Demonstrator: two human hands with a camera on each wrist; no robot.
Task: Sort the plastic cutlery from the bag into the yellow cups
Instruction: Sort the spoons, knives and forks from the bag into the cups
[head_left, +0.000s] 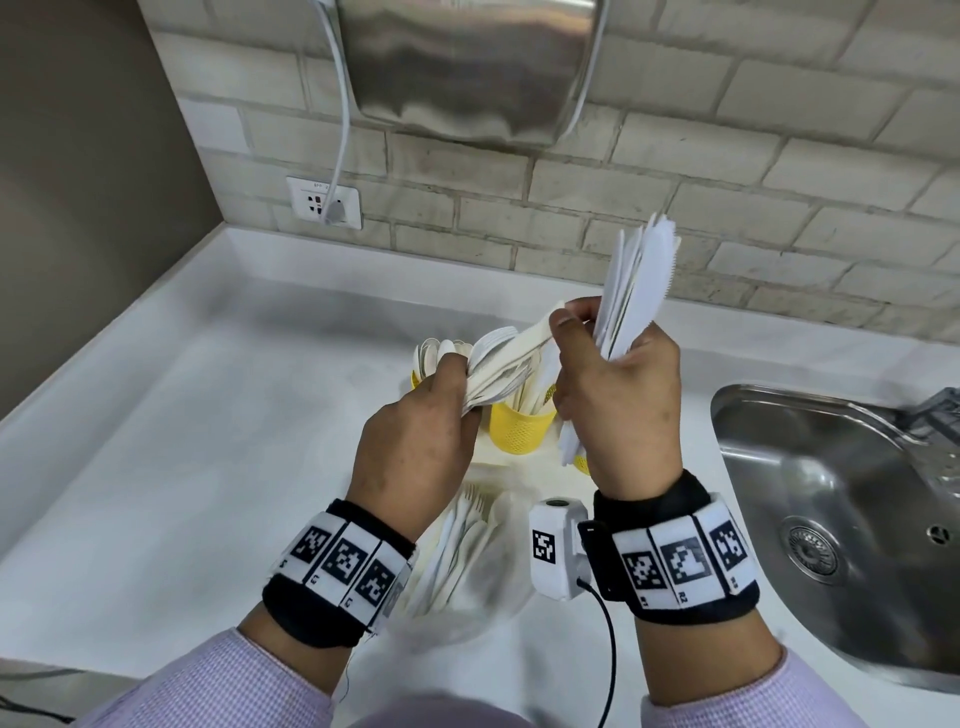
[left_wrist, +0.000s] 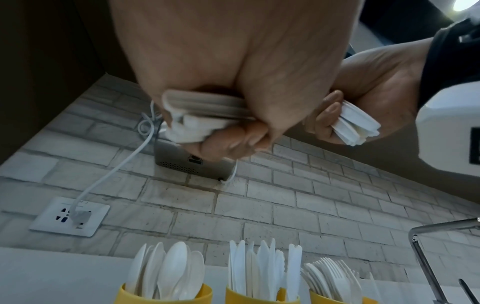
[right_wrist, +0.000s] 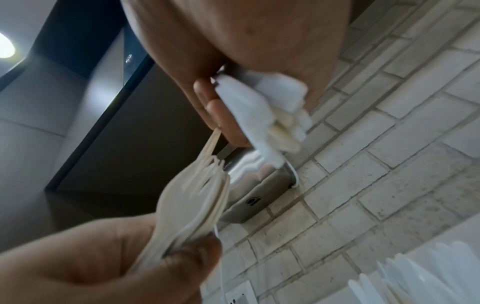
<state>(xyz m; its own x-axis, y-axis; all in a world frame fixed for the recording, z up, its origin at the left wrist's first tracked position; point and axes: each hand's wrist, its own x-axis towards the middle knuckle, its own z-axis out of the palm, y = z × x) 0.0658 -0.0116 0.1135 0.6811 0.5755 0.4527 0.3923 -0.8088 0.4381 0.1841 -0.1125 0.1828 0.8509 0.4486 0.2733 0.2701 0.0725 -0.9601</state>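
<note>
My left hand (head_left: 460, 387) grips a bundle of cream plastic forks (head_left: 501, 358) by the middle, above the yellow cups. My right hand (head_left: 574, 325) holds a fan of white plastic knives (head_left: 636, 286) upright, and its thumb and forefinger pinch the handle end of one fork from the left bundle. In the left wrist view, three yellow cups stand in a row: spoons (left_wrist: 166, 292), knives (left_wrist: 259, 296), forks (left_wrist: 324, 298). A clear bag (head_left: 467, 566) with more cutlery lies on the counter below my wrists. The right cup is mostly hidden in the head view.
A steel sink (head_left: 831, 519) is set into the white counter (head_left: 208, 441) at the right, with a tap (left_wrist: 426, 257) beside it. A metal appliance (head_left: 467, 67) hangs on the brick wall, its cable plugged into a socket (head_left: 324, 202).
</note>
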